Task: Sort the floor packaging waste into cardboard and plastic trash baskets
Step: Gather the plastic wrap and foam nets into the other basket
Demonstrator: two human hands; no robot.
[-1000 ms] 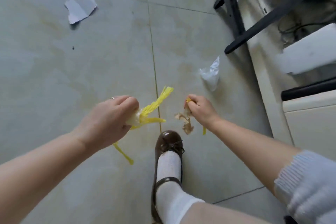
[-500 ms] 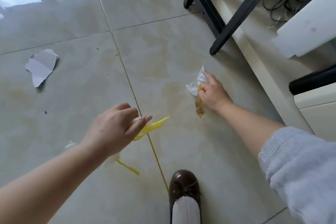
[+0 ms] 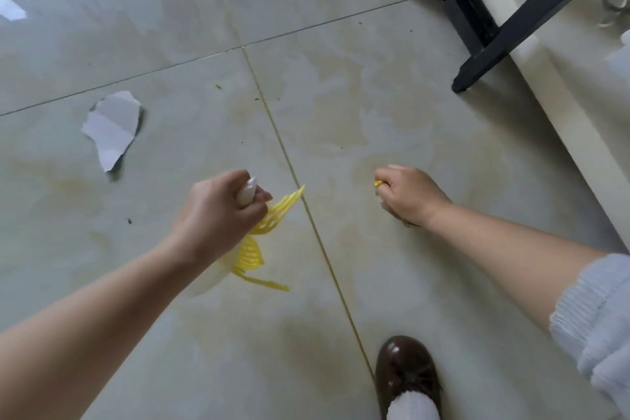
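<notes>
My left hand [image 3: 221,211] grips a bundle of yellow plastic netting [image 3: 262,242] together with a white plastic scrap [image 3: 246,194]; the netting hangs below and to the right of the fist. My right hand [image 3: 409,196] is curled round small packaging scraps: a yellow bit [image 3: 377,183] shows at the knuckles, and most of what it holds is hidden under the palm. A torn grey-white piece of cardboard [image 3: 112,128] lies flat on the tiled floor to the left, beyond my left hand. No trash basket is in view.
A dark metal table frame [image 3: 477,31] stands at the upper right beside a cream cabinet base [image 3: 545,106]. My brown shoe with a white sock [image 3: 407,382] is planted at the bottom. Glossy floor tiles [image 3: 341,95] stretch ahead.
The clear plastic scrap that my right hand reached for is gone from the floor, and that hand has pulled back, closed. The view has shifted forward; my left hand keeps its grip on the netting.
</notes>
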